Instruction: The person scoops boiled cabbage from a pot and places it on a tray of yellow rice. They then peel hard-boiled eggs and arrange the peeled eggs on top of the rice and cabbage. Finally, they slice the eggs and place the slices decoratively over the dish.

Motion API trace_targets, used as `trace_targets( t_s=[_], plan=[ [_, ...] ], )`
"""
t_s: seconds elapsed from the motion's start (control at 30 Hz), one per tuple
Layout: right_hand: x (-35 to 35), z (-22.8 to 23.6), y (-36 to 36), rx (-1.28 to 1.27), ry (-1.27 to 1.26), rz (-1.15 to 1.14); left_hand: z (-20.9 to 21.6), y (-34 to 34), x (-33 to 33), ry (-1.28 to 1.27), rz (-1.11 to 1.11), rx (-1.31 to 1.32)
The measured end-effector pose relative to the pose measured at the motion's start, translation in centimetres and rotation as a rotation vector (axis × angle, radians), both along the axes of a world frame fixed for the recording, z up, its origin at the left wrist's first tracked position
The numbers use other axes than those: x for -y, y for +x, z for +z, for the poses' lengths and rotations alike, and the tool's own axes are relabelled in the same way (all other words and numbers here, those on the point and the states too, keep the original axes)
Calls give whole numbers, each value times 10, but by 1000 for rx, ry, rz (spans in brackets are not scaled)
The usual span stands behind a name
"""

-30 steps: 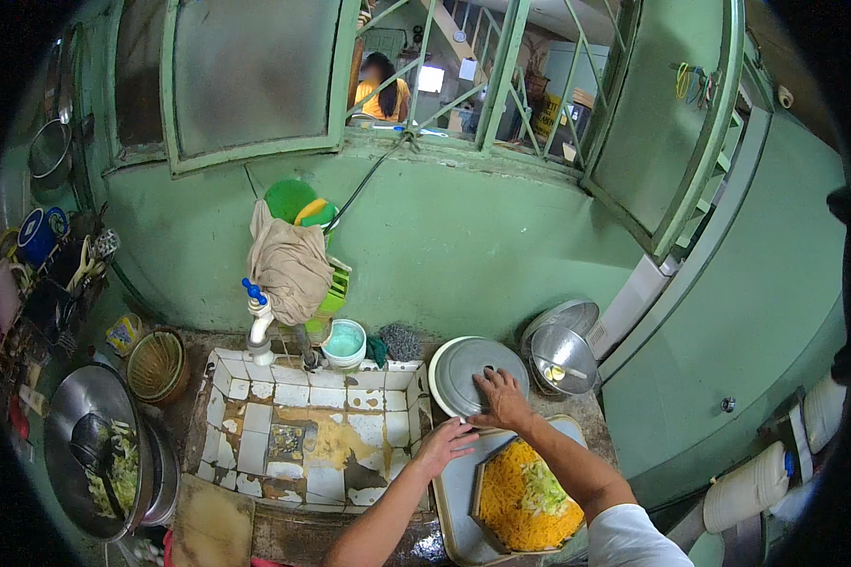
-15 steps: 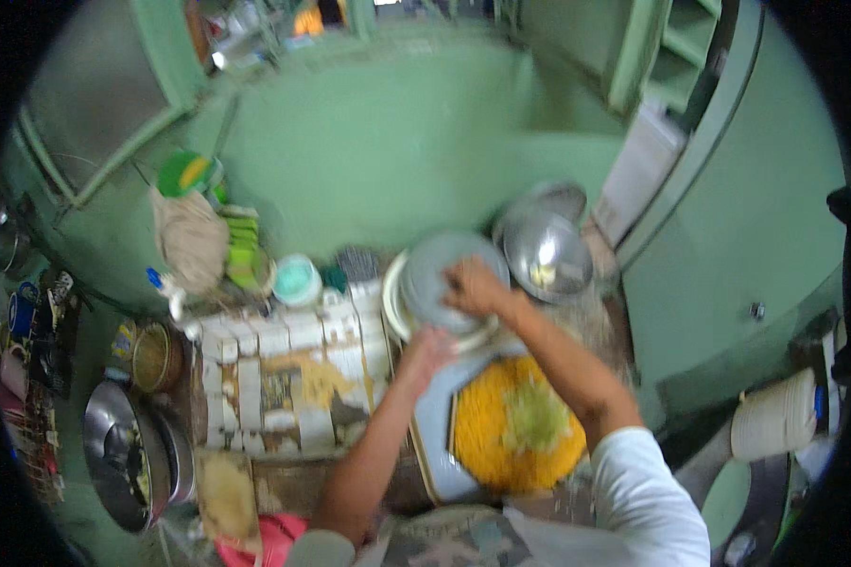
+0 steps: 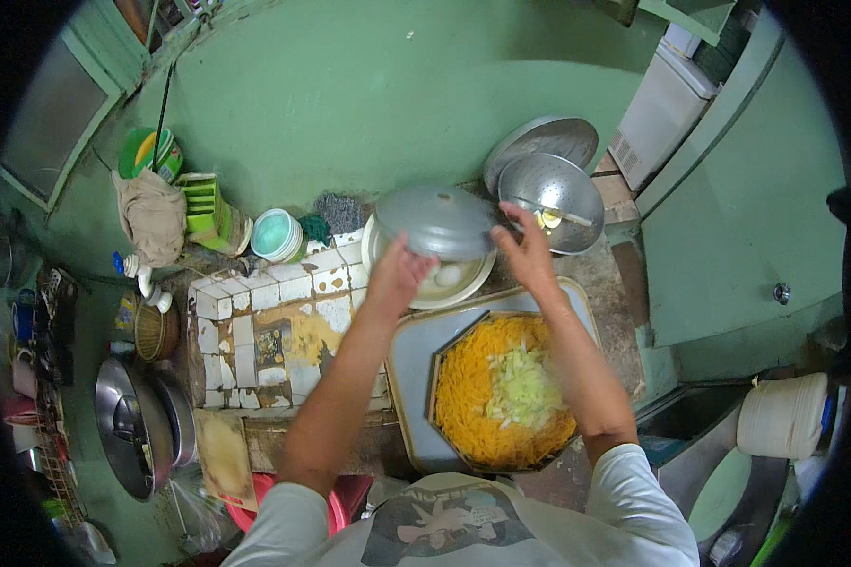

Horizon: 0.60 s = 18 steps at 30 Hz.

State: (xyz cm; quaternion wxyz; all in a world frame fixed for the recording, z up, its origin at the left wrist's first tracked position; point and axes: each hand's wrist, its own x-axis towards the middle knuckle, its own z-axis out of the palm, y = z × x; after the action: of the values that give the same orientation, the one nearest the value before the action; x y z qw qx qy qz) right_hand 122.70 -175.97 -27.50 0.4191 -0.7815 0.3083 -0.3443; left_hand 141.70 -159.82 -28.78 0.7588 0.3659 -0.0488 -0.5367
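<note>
Lifted now — one grey lid [image 3: 437,220] gripped by left hand [image 3: 399,274] and right hand [image 3: 525,253], one white plate [image 3: 444,283] beneath

Both arms come in from the near edge and reach away toward the far side, bare from the short white sleeves to the hands; the left forearm runs in a long slanted line from near left up to the middle, almost straight at the elbow; the left hand [image 3: 399,274] is raised, the palm turned to the right and the fingers curled around what it grips; the right arm is more bent, the elbow low on the right and the forearm leaning inward to the left; the right hand [image 3: 525,253] is at nearly the same height, fingers spread and pointing far-left, closed on the opposite side; the two hands face each other, a little apart.
</note>
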Motion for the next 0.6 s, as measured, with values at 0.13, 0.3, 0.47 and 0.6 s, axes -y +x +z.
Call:
trace_targets(
  t_s=[0.13,0.3,0.47,0.6],
  plan=[
    [0,14,-17,151,239,32,37,69,53,36,207,-48],
    [-26,-2,0,-194,140,246,52,105,105,-52,274,-165],
    [-38,-25,45,-507,-296,406,46,112,101,-206,159,-180],
    [-36,-41,78,-942,-276,518,25,93,20,-206,-60,-9]
  ],
)
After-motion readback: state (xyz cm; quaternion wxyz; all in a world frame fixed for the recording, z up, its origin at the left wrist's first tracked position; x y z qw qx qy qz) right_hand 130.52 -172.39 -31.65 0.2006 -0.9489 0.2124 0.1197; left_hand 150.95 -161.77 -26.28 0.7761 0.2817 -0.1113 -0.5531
